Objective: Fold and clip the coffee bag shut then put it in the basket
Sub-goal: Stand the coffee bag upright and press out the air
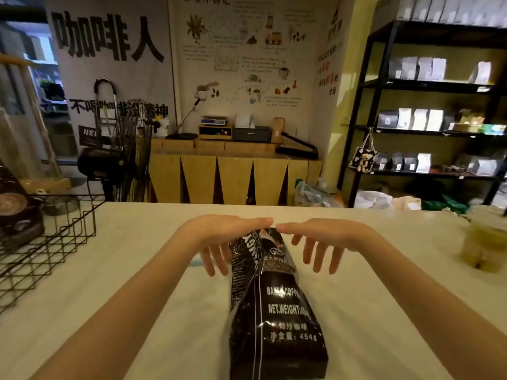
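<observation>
While both hands pinch the top of the coffee bag (274,292), left hand (219,237) and right hand (326,239) with other fingers spread, roll it down tight and even.

Your coffee bag (274,305): lower end cut off by the frame's bottom edge, upper print partly blurred. Your wire basket (46,242): left part cut off at the frame edge. Pale blue item (196,262) behind your left hand (219,237): mostly hidden, unidentifiable.

bare forearms, left hand (219,237), right hand (326,239) (sleeveless)
</observation>
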The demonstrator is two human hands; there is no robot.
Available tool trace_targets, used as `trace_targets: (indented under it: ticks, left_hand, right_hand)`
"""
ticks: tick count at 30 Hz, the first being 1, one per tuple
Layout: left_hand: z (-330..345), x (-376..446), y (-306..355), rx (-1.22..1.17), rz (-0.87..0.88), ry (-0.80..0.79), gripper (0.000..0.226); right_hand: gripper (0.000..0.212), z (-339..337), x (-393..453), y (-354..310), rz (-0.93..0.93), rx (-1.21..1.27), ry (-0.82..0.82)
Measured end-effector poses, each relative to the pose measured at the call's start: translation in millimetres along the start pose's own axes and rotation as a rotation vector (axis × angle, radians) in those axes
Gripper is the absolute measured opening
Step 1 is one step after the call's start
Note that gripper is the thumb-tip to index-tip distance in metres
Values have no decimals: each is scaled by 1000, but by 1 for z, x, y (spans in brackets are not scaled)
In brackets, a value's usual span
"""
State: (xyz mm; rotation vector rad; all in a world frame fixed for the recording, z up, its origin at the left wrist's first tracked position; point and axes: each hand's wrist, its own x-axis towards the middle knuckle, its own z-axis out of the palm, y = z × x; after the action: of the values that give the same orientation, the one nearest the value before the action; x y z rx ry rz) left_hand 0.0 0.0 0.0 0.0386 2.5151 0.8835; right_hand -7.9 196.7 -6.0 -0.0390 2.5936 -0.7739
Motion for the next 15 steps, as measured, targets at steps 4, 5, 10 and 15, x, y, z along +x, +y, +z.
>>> trace_targets:
  ticks: [4,5,10,15]
  left_hand:
    - [18,4,-19,2,-68,-93,101]
    - [21,7,-24,-27,-73,-103,102]
    - [26,12,-31,-160,-12,-85,101]
    - [30,8,-28,-67,-16,-144,103]
  right_hand:
    - [97,23,6,8,78,53,-73]
    - [99,27,8,11,95,68,-72]
    - [85,41,11,13,105,134,-72]
    - [78,43,13,11,57,203,-84]
